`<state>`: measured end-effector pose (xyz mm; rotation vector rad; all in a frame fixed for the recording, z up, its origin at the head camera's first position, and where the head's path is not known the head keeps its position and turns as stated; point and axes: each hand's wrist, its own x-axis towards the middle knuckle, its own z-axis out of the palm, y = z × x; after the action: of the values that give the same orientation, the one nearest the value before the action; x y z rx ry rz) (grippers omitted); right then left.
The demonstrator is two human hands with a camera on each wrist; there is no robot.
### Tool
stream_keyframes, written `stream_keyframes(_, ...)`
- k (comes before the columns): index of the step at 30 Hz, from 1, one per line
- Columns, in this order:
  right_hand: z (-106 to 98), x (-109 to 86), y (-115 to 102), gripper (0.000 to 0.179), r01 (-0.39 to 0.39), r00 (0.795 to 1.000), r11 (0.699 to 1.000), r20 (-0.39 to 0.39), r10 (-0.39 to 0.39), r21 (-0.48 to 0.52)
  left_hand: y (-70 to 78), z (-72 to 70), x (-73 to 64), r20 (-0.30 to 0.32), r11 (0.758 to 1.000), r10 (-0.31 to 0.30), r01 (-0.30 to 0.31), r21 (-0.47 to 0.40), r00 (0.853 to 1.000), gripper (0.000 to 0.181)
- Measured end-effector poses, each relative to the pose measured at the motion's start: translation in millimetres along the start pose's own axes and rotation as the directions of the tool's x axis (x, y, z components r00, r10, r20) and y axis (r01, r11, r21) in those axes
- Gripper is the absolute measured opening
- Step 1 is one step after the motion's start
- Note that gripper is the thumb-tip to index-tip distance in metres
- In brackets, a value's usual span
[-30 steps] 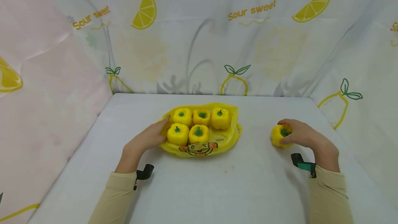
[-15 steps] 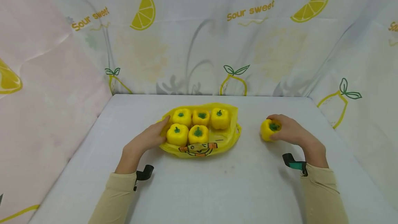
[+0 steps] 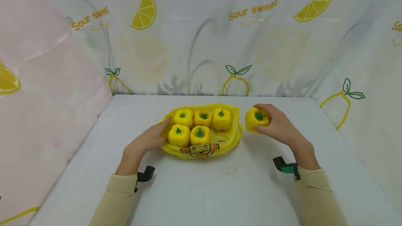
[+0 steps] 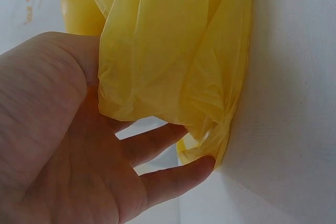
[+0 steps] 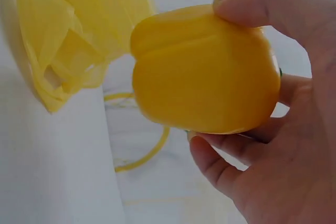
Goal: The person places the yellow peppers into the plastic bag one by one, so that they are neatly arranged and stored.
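Observation:
My right hand [image 3: 281, 126] grips a yellow bell pepper [image 3: 252, 120] with a green stem, thumb and fingers on opposite sides. It is held just right of the yellow plastic bag [image 3: 230, 141]; in the right wrist view the pepper's smooth side [image 5: 205, 72] faces the camera. At the bag's left end, my left hand [image 3: 149, 138] holds the edge, with some fingers reaching under the thin plastic [image 4: 157, 51] in the left wrist view. Several more bell peppers [image 3: 178, 136] sit together inside the open bag, stems showing. Part of the left thumb is hidden behind the plastic.
The bag lies on a white-covered table [image 3: 207, 191]. A white curtain [image 3: 194, 44] printed with lemons hangs along the table's back edge, and more such cloth stands at both sides. A printed face and a loop handle [image 3: 241, 129] show on the bag.
The right hand has carried its bell pepper leftward and up from the right side of the table to beside the bag. The left hand and the bag have stayed in place.

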<state>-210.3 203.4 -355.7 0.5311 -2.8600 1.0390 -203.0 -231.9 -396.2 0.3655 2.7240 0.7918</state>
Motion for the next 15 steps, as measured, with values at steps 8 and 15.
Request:
stream_keyframes(8,26.8,3.6,-33.9,0.066,0.173,0.972,0.985,-0.166,-0.168,0.013,-0.5,0.0,-1.9,-0.006,1.0,0.001,-0.001,-0.007,1.0,0.083)
stream_keyframes(15,57.3,4.3,-57.1,0.069,0.166,0.978,0.986,-0.131,-0.162,0.022,-0.6,0.5,-0.7,-0.007,1.0,0.001,-0.001,-0.011,1.0,0.084)
